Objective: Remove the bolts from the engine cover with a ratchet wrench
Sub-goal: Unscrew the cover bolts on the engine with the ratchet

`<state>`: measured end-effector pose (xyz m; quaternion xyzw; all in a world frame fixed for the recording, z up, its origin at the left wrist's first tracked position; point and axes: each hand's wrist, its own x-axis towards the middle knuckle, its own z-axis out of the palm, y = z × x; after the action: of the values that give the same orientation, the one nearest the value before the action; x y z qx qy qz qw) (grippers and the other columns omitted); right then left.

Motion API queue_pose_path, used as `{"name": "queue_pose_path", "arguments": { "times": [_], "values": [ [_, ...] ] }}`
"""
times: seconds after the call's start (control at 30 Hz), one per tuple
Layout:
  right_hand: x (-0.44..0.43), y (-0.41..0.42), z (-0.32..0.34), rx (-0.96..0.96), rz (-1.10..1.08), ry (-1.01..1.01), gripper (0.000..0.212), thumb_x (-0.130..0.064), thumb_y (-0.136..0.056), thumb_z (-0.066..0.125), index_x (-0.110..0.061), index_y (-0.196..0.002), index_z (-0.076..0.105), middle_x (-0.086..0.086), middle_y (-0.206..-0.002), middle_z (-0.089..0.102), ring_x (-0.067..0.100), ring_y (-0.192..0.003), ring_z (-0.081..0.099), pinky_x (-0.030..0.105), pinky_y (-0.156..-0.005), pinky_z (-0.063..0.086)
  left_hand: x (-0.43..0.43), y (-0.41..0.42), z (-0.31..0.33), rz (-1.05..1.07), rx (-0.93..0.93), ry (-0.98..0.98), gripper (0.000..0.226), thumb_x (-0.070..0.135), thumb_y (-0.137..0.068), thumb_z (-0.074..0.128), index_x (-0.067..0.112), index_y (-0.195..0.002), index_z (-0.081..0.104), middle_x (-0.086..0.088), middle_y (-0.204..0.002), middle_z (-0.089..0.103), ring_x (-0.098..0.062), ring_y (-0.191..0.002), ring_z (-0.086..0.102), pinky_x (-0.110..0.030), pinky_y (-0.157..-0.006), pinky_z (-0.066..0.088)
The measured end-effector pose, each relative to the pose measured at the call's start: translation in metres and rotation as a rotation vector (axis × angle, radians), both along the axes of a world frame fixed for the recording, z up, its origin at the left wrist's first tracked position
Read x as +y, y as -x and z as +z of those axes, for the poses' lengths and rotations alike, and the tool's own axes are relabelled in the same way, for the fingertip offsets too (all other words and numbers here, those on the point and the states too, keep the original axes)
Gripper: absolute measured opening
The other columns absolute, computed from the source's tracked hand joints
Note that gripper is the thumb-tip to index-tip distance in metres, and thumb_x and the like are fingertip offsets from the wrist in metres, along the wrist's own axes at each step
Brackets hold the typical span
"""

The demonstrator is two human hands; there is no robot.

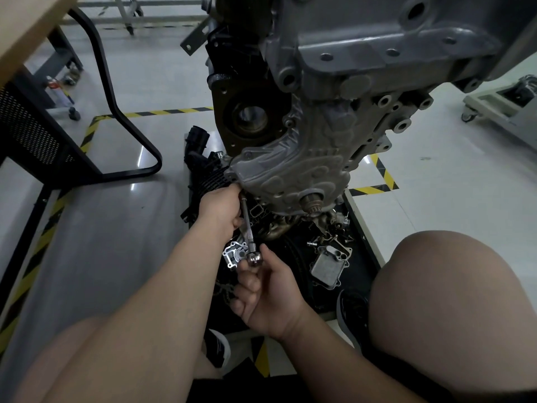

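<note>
The grey cast engine cover (293, 167) hangs on the engine in the middle of the view, with a crank stub (312, 203) at its lower edge. A ratchet wrench (249, 228) with a long extension runs from the cover's lower left corner down to its chrome head. My left hand (222, 206) grips the extension just under that corner. My right hand (267, 289) pinches the ratchet head between thumb and fingertips. The bolt under the socket is hidden by my left hand.
Below the engine lies a dark tray (360, 274) with several loose bolts, an oil cooler (329, 267) and a small silver housing (234, 254). A black metal frame (128, 135) stands at left. My knees fill the lower corners. Yellow-black tape (374, 189) marks the floor.
</note>
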<state>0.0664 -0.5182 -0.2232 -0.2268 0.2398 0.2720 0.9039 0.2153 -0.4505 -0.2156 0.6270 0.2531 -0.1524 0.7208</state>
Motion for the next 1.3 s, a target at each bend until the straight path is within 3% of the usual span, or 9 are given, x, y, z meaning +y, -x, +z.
{"name": "queue_pose_path", "arguments": {
  "times": [0.33,0.5,0.67,0.8,0.9,1.03,1.13,1.2,1.3],
  "values": [
    [-0.002,0.003,0.001,0.022,-0.042,-0.337,0.049,-0.049,-0.088,0.043,-0.01,-0.068,0.063,-0.005,-0.039,0.04,0.01,-0.031,0.037,0.02,-0.045,0.044,0.0,0.006,0.004,-0.031,0.05,0.082,0.031,0.028,-0.091,0.06,0.017,-0.067,0.044,0.004,-0.051,0.036,-0.005,-0.029,0.025,-0.014,-0.031,0.018],
    [0.0,0.002,0.006,0.004,0.026,-0.294,0.045,-0.05,-0.085,0.045,-0.012,-0.067,0.061,-0.005,-0.038,0.038,0.009,-0.031,0.036,0.019,-0.045,0.043,-0.003,0.005,0.001,-0.006,-0.021,0.022,0.035,0.023,-0.091,0.06,0.018,-0.061,0.042,0.001,-0.051,0.037,-0.007,-0.029,0.026,-0.014,-0.031,0.018],
    [0.002,0.0,0.011,-0.011,0.14,0.107,0.052,-0.06,-0.093,0.04,-0.016,-0.069,0.056,-0.005,-0.041,0.036,0.012,-0.035,0.033,0.02,-0.045,0.037,-0.002,0.006,-0.001,0.014,-0.076,-0.027,0.035,0.022,-0.09,0.062,0.018,-0.06,0.044,-0.001,-0.05,0.042,-0.009,-0.028,0.03,-0.013,-0.033,0.02],
    [0.005,0.002,0.005,-0.034,0.099,0.462,0.053,-0.057,-0.096,0.041,-0.011,-0.076,0.057,-0.001,-0.042,0.041,0.014,-0.035,0.038,0.022,-0.045,0.036,-0.003,0.007,0.0,0.049,-0.101,-0.046,0.035,0.018,-0.089,0.064,0.016,-0.058,0.047,0.002,-0.043,0.044,-0.007,-0.024,0.032,-0.009,-0.032,0.022],
    [0.002,0.005,-0.002,-0.166,0.033,0.866,0.048,-0.05,-0.096,0.051,-0.009,-0.074,0.062,-0.002,-0.04,0.048,0.012,-0.035,0.045,0.019,-0.042,0.039,-0.004,0.008,0.0,0.043,-0.111,-0.06,0.037,0.02,-0.089,0.064,0.017,-0.057,0.046,0.006,-0.036,0.043,-0.006,-0.024,0.032,-0.009,-0.032,0.022],
    [-0.015,0.004,-0.005,-0.424,0.129,1.517,0.05,-0.061,-0.082,0.061,-0.025,-0.048,0.056,-0.011,-0.04,0.049,0.004,-0.041,0.045,0.02,-0.045,0.033,-0.004,0.009,0.0,0.052,-0.112,-0.044,0.038,0.02,-0.089,0.064,0.017,-0.056,0.046,0.005,-0.037,0.044,-0.006,-0.024,0.033,-0.01,-0.03,0.023],
    [-0.02,-0.001,-0.009,-0.498,0.284,1.841,0.053,-0.07,-0.081,0.054,-0.022,-0.06,0.061,-0.009,-0.051,0.055,0.007,-0.055,0.056,0.025,-0.051,0.037,-0.006,0.01,0.001,0.066,-0.107,-0.025,0.038,0.019,-0.09,0.064,0.017,-0.056,0.046,0.007,-0.036,0.045,-0.005,-0.023,0.035,-0.009,-0.03,0.024],
    [-0.019,0.0,-0.011,-0.485,0.22,1.688,0.052,-0.065,-0.083,0.056,-0.023,-0.052,0.056,-0.008,-0.044,0.05,0.005,-0.045,0.05,0.023,-0.047,0.035,-0.006,0.01,0.002,0.06,-0.088,-0.04,0.036,0.02,-0.09,0.063,0.017,-0.057,0.047,0.006,-0.039,0.046,-0.006,-0.024,0.034,-0.009,-0.031,0.023],
    [-0.013,0.001,-0.01,-0.307,0.037,1.073,0.045,-0.05,-0.092,0.056,-0.017,-0.061,0.061,-0.003,-0.04,0.048,0.011,-0.036,0.046,0.024,-0.044,0.04,-0.004,0.008,0.004,0.021,-0.021,-0.023,0.036,0.024,-0.091,0.06,0.018,-0.06,0.043,0.003,-0.044,0.04,-0.007,-0.026,0.027,-0.011,-0.032,0.019]
  ]
}}
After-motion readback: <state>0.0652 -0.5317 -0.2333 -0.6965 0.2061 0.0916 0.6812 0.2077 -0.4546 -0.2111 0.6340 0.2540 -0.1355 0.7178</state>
